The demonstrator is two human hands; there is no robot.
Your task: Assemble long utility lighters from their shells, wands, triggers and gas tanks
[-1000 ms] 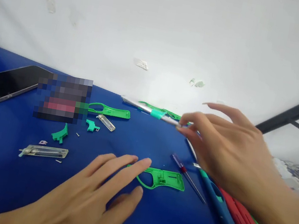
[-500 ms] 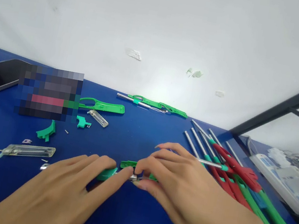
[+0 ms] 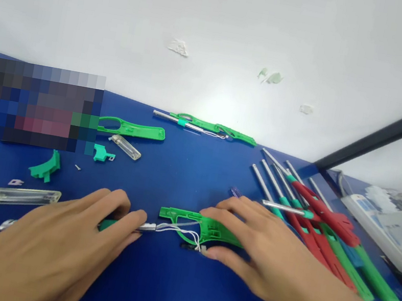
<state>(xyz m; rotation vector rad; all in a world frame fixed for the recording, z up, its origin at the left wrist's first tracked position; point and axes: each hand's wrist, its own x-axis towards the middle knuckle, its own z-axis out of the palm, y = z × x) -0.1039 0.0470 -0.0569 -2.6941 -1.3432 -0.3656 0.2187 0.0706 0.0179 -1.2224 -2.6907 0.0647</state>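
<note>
My left hand (image 3: 69,236) is closed around the metal lighter tube (image 3: 149,226), whose green collar shows partly under the fingers. White wires (image 3: 181,229) run from the tube's right end to a small piece beside my right thumb. My right hand (image 3: 247,239) grips a green lighter handle half (image 3: 215,230), fingers over its top and thumb along its lower edge. The half lies open side up, with its loop toward the left. Its right end is hidden under my palm. A small black part (image 3: 188,246) lies just below the loop.
Clear fuel tanks (image 3: 21,198), a teal trigger (image 3: 46,166) and a small screw (image 3: 78,167) lie left. Behind are another green handle half (image 3: 142,131) and a wired tube (image 3: 168,118). Red and green lighters (image 3: 326,235) are piled right, near a white power strip (image 3: 376,233).
My left hand has drawn left with the tube, exposing its wires. My right hand has shifted slightly right, so more of the green handle half shows. The camera view has shifted a little.
</note>
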